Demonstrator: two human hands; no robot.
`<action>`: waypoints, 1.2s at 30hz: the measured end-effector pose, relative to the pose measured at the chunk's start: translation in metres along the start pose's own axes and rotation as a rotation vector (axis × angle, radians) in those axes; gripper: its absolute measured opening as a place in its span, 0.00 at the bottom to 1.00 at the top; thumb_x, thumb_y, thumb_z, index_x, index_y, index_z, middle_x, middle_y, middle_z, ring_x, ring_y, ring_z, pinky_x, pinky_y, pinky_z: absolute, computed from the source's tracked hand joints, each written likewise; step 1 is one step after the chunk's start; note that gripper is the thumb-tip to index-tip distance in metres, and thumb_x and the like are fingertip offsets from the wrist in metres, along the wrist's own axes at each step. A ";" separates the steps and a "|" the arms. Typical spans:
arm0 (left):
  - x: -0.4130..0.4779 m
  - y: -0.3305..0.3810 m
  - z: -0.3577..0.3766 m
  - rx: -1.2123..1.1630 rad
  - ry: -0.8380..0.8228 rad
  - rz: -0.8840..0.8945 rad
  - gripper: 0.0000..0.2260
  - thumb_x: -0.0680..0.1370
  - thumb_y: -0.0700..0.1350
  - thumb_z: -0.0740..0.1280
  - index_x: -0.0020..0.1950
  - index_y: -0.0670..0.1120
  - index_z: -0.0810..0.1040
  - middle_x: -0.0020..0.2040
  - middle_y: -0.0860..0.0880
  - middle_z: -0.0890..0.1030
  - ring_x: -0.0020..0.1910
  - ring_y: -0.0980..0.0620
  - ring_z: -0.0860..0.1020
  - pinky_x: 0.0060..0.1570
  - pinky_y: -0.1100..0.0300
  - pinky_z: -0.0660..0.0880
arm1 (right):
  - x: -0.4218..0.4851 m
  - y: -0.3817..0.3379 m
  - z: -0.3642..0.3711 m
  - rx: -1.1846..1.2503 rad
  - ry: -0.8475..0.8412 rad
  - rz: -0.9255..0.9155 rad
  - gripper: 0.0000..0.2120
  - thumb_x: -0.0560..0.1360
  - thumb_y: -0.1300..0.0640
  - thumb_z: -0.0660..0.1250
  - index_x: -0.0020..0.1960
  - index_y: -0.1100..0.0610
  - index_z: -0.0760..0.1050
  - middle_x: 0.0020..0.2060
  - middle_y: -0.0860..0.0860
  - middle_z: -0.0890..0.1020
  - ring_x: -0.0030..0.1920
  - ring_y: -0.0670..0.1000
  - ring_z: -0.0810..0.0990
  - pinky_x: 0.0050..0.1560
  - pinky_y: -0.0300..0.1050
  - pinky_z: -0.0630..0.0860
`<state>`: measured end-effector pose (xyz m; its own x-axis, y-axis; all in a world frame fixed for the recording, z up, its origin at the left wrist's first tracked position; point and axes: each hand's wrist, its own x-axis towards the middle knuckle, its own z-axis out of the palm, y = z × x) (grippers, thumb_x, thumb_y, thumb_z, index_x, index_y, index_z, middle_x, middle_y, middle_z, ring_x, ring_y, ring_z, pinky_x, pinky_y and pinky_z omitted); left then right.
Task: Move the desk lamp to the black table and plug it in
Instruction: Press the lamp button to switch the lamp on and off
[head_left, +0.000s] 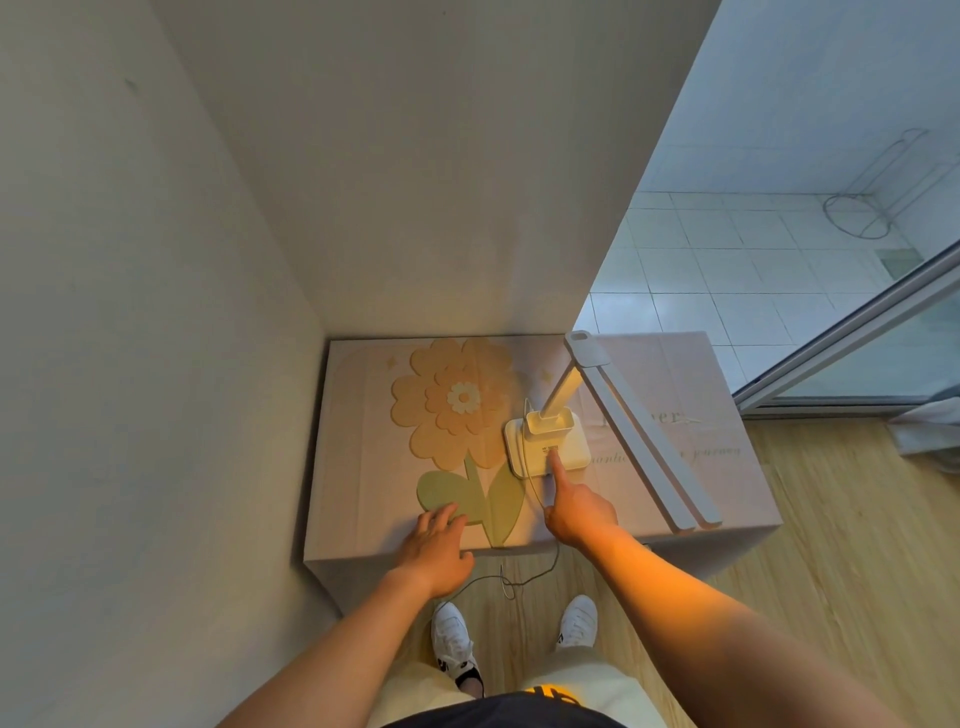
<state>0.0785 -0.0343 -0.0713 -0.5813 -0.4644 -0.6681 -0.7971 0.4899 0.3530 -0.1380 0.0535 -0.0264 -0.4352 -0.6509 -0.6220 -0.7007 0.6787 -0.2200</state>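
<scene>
Head view, right hand (579, 512) forefinger on desk lamp (569, 434) base, left hand (436, 545) flat on flowered cloth (358, 447), neither holding anything

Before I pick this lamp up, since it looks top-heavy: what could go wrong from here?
1. The thin white cord trails from the white desk lamp's square base over the table edge and loops on the wooden floor beside the white shoes; lifting could snag it, or you may trip.
2. The long white lamp head reaches far from that base; gripped low, it may tip.
</scene>
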 end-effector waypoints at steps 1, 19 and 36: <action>0.000 0.000 0.000 0.001 0.002 0.000 0.30 0.82 0.54 0.58 0.83 0.50 0.55 0.84 0.53 0.49 0.82 0.47 0.47 0.78 0.46 0.57 | 0.000 0.000 0.000 -0.002 0.001 0.000 0.48 0.81 0.54 0.62 0.79 0.42 0.25 0.55 0.59 0.82 0.51 0.56 0.83 0.56 0.56 0.82; -0.001 0.002 0.002 0.000 0.012 -0.008 0.30 0.81 0.53 0.58 0.83 0.50 0.56 0.84 0.53 0.49 0.82 0.47 0.47 0.77 0.47 0.56 | -0.002 -0.001 0.010 -0.021 0.000 0.065 0.43 0.81 0.53 0.61 0.82 0.45 0.32 0.51 0.56 0.82 0.47 0.56 0.81 0.47 0.51 0.79; 0.000 0.003 0.003 0.011 0.008 -0.017 0.31 0.81 0.54 0.58 0.83 0.51 0.54 0.84 0.53 0.48 0.82 0.46 0.46 0.77 0.45 0.55 | 0.000 0.005 0.010 0.010 0.033 0.051 0.44 0.80 0.54 0.61 0.82 0.44 0.31 0.46 0.54 0.81 0.43 0.54 0.81 0.45 0.50 0.80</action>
<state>0.0768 -0.0310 -0.0719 -0.5689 -0.4787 -0.6687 -0.8051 0.4902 0.3340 -0.1356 0.0604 -0.0346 -0.4890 -0.6259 -0.6075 -0.6713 0.7148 -0.1961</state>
